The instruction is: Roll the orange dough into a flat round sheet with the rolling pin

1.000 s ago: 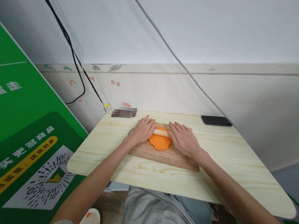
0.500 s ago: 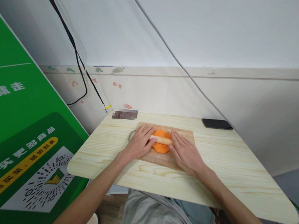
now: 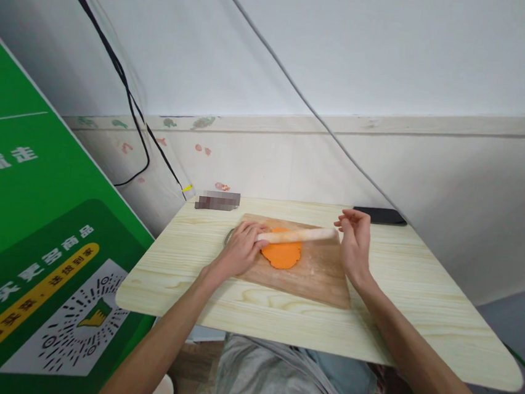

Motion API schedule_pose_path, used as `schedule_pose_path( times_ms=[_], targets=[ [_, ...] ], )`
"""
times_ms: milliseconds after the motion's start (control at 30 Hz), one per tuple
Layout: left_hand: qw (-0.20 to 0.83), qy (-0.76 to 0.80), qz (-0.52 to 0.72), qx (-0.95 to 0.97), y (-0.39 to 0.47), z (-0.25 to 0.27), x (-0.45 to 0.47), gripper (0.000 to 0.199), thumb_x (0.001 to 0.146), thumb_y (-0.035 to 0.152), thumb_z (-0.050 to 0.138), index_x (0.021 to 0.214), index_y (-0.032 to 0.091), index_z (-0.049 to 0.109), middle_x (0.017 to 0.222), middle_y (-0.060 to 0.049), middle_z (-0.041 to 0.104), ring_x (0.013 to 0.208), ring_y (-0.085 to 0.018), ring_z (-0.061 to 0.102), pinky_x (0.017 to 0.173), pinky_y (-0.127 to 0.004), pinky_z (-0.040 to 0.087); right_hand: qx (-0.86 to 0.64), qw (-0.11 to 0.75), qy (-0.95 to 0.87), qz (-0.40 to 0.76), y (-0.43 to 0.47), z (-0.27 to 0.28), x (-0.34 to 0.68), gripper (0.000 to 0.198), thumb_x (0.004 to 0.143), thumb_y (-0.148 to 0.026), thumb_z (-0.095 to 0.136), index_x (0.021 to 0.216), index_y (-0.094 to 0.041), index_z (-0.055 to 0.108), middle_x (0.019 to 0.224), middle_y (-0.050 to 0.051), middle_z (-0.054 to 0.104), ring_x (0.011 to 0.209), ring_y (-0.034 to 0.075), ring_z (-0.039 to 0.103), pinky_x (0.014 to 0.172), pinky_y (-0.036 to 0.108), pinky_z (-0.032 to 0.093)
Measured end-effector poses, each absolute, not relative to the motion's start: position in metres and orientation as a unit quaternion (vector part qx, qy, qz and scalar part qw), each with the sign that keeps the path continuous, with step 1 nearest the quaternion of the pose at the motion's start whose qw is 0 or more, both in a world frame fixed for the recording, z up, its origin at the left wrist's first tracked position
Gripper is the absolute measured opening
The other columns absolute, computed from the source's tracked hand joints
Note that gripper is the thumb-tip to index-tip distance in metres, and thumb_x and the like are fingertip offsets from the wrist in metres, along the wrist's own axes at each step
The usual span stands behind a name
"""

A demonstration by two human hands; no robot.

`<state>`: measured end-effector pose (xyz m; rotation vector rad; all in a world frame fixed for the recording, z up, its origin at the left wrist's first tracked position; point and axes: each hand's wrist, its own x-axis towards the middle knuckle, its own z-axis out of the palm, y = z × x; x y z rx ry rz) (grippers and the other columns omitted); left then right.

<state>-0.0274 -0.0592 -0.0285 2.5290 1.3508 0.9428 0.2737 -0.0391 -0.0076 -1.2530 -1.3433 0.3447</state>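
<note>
A flat, roundish sheet of orange dough (image 3: pixel 282 256) lies on a wooden board (image 3: pixel 324 280). Slanting across its far part is a pale wooden rolling pin (image 3: pixel 303 235). Around the pin's left end my left hand (image 3: pixel 245 245) is closed, near the dough's left edge. My right hand (image 3: pixel 354 243) is raised off the pin, just beyond its right end, with fingers apart and loosely curled and nothing in them.
On the light wood table (image 3: pixel 167 268), a black phone (image 3: pixel 384 217) lies at the back right and a blurred-out object (image 3: pixel 218 201) at the back left. Behind runs a wall with cables (image 3: pixel 292 79). A green printed panel (image 3: pixel 24 211) leans at the left.
My right hand has let go of the rolling pin and moved right and up. The pin's right end now shows, angled away from me. My left hand has stayed on its end.
</note>
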Motion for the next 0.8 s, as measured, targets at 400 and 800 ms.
schedule_pose_path(
  times_ms=[400,800],
  targets=[
    [0.13,0.64,0.341,0.676,-0.056,-0.015,-0.012,0.03,0.107,0.053,0.054,0.113,0.024,0.059,0.081,0.0,0.07,0.077,-0.024,0.071,0.066,-0.03,0.045,-0.467,0.305,-0.828,0.063,-0.051,-0.019,0.27,0.031,0.097,-0.019,0.055,0.111,-0.019,0.083,0.104,0.011,0.074,0.098,0.027,0.068,0.093,0.044,0.052],
    [0.022,0.726,0.112,0.678,-0.1,0.02,-0.009,0.035,0.113,0.049,0.041,0.132,0.023,0.053,0.097,-0.011,0.078,0.092,-0.031,0.078,0.073,-0.032,0.049,-0.452,0.311,-0.835,0.04,-0.05,-0.026,0.27,0.025,0.1,-0.017,0.061,0.111,-0.021,0.083,0.107,0.011,0.074,0.101,0.028,0.069,0.093,0.044,0.051]
  ],
)
